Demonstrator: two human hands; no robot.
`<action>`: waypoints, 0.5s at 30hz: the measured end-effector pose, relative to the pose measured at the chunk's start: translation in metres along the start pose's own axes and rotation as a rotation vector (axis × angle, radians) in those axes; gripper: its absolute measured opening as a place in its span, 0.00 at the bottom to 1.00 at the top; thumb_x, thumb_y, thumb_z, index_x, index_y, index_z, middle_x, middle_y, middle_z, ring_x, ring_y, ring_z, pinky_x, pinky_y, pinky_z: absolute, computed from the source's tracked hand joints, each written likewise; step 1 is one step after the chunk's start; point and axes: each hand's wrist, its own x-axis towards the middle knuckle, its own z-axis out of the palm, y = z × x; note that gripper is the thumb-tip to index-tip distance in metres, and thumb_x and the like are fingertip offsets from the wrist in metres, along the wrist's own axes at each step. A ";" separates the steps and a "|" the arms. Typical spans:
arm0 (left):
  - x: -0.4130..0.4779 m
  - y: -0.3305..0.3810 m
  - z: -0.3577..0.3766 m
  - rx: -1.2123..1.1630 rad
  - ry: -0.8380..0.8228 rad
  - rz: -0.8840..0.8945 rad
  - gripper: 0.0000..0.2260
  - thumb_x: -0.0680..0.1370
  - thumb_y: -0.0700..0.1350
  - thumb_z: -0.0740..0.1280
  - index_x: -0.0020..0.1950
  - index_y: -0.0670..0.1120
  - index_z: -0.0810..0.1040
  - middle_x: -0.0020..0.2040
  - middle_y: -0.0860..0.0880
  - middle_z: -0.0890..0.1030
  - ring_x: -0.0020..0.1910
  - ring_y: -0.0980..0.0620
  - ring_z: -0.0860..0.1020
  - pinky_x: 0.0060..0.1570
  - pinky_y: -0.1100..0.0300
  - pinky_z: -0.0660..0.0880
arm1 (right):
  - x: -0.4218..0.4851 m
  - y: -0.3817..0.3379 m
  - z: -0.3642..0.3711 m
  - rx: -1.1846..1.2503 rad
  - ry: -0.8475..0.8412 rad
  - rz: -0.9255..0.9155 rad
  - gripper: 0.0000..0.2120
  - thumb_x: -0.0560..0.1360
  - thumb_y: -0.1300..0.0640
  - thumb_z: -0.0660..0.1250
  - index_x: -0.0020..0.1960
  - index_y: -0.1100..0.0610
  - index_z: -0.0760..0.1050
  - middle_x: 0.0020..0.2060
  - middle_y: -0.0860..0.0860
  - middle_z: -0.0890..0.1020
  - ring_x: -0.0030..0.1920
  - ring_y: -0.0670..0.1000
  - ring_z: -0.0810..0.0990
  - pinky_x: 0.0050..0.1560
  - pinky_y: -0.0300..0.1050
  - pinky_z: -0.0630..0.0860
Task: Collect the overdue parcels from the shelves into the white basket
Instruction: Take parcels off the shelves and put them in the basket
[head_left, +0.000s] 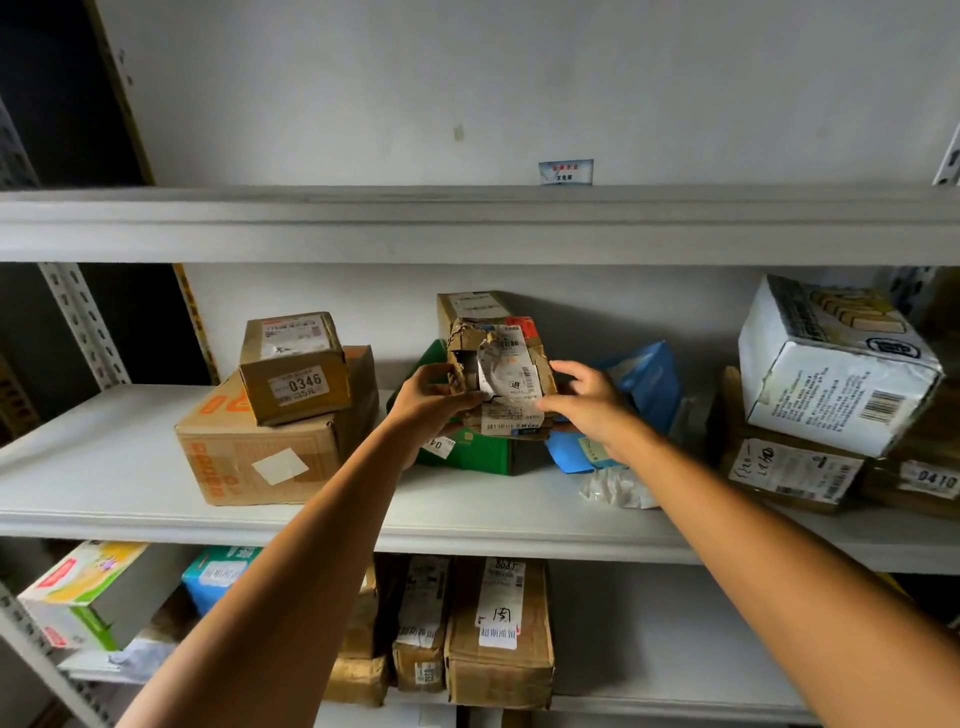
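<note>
I grip the battered cardboard parcel (501, 379) from both sides, my left hand (434, 400) and right hand (587, 402) closed on it above the green box (472, 452)

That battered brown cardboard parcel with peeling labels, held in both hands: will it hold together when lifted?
The battered brown cardboard parcel probably flexes: its top edge is torn and crumpled. Its loose white labels may snag or tear. Small, between left hand and right hand, likely light.
</note>
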 end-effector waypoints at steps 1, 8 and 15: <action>-0.001 0.000 0.001 -0.001 -0.001 0.004 0.29 0.71 0.39 0.77 0.70 0.45 0.71 0.56 0.44 0.82 0.50 0.48 0.83 0.53 0.50 0.82 | -0.001 0.001 0.000 -0.009 -0.001 0.004 0.32 0.73 0.61 0.73 0.74 0.50 0.66 0.67 0.55 0.75 0.58 0.52 0.79 0.51 0.46 0.81; -0.018 -0.001 0.002 0.063 0.001 0.007 0.29 0.74 0.41 0.75 0.73 0.48 0.70 0.63 0.44 0.80 0.60 0.45 0.79 0.52 0.53 0.79 | -0.012 0.002 0.000 -0.046 -0.002 0.015 0.33 0.75 0.59 0.71 0.76 0.53 0.61 0.68 0.56 0.74 0.55 0.51 0.79 0.51 0.45 0.80; -0.033 0.003 0.000 0.293 0.037 0.038 0.27 0.74 0.44 0.75 0.71 0.47 0.72 0.64 0.44 0.79 0.57 0.47 0.78 0.53 0.51 0.80 | -0.019 0.004 -0.017 -0.231 0.040 -0.006 0.28 0.74 0.55 0.72 0.72 0.54 0.68 0.66 0.56 0.76 0.61 0.54 0.77 0.61 0.54 0.77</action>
